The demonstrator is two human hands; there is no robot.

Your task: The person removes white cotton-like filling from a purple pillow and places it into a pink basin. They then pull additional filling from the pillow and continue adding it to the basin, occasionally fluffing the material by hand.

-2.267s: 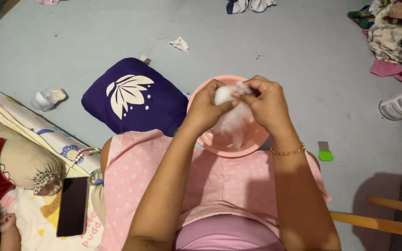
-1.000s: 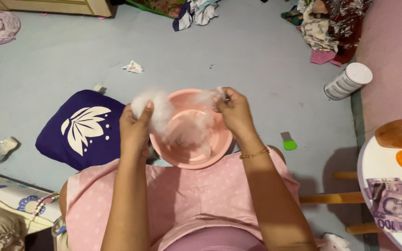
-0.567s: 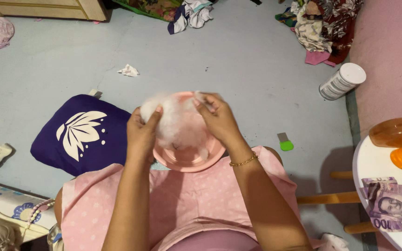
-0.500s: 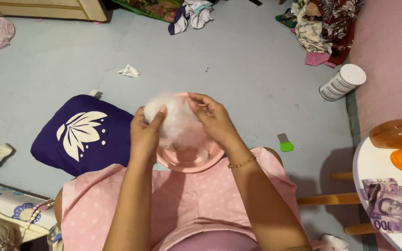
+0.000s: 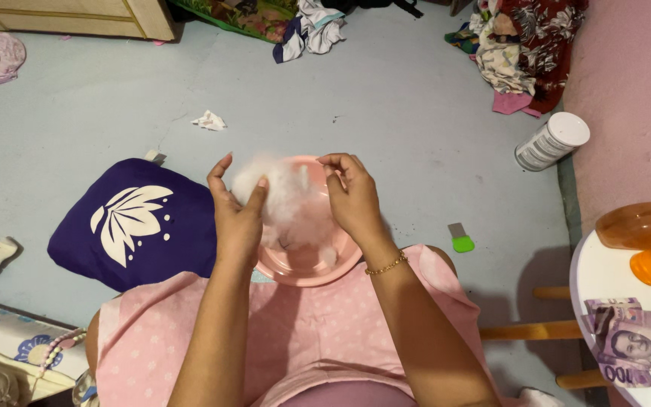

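Two bare hands meet over a round pink plastic basin point(image 5: 307, 270) that sits at the edge of the person's lap, on a pink dotted garment point(image 5: 295, 332). The left hand point(image 5: 236, 212) pinches a clump of white fluffy fibre stuffing point(image 5: 284, 197) between thumb and fingers, with the forefinger standing up free of it. The right hand point(image 5: 354, 200), a thin gold chain bracelet point(image 5: 386, 265) at its wrist, has its fingers curled in against the other side of the same clump; whether they grip the fibre or only touch it cannot be told. The stuffing hangs between the two hands, above and partly inside the basin, with loose wisps trailing down toward the basin's floor.

Just left of the basin lies a dark purple cushion with a white flower print point(image 5: 133, 222) on the pale blue-grey floor point(image 5: 386, 98). A small green and grey scraper point(image 5: 460, 238) lies on the floor to the right of the right forearm. Farther right, a white cylindrical canister point(image 5: 551, 142) lies on its side near a pink mat point(image 5: 631, 98). A crumpled scrap of white paper point(image 5: 209, 120) rests on the floor beyond the cushion, and heaps of mixed clothing point(image 5: 521, 45) line the far edge. At the lower right, a round white table point(image 5: 604, 279) carries an orange plastic bottle point(image 5: 642, 226) and a purple banknote point(image 5: 634, 339).
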